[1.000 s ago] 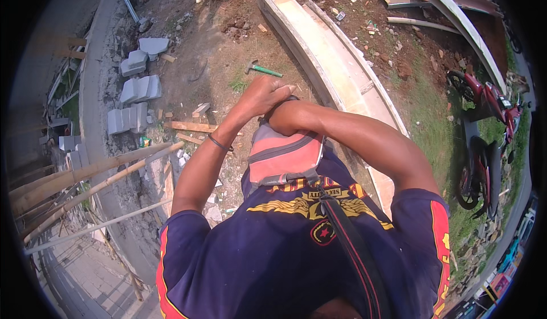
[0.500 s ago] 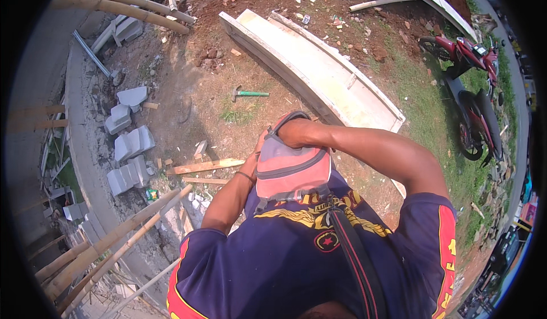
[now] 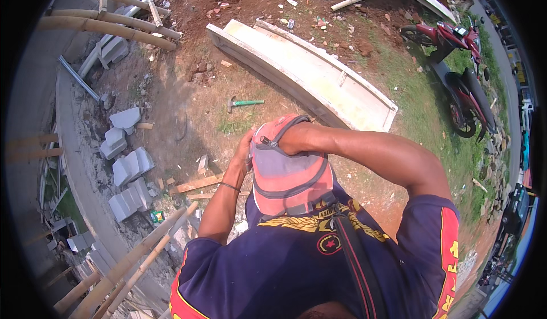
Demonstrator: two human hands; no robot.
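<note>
A salmon-and-grey sling bag point(image 3: 292, 176) hangs against my chest on a dark strap point(image 3: 356, 256), its top zipper undone. My right hand point(image 3: 293, 139) reaches into the bag's opening from the right; its fingers are out of sight inside. Along the bag's left side, my left hand point(image 3: 244, 151) grips it, with the fingers partly hidden behind the fabric. On the ground ahead of the bag lies a hammer point(image 3: 246, 102) with a green handle, touched by neither hand.
A long pale trough-like panel point(image 3: 319, 68) lies on the soil ahead. Grey blocks point(image 3: 132, 166) and bamboo poles point(image 3: 134, 256) are on the left, with wooden strips point(image 3: 196, 183) nearer me. A red motorcycle point(image 3: 456, 74) stands on grass at the right.
The bag has turned slightly and its opening shows more. My left hand has shifted a little left along its side. My right hand stays inside, and the whole view has swung slightly.
</note>
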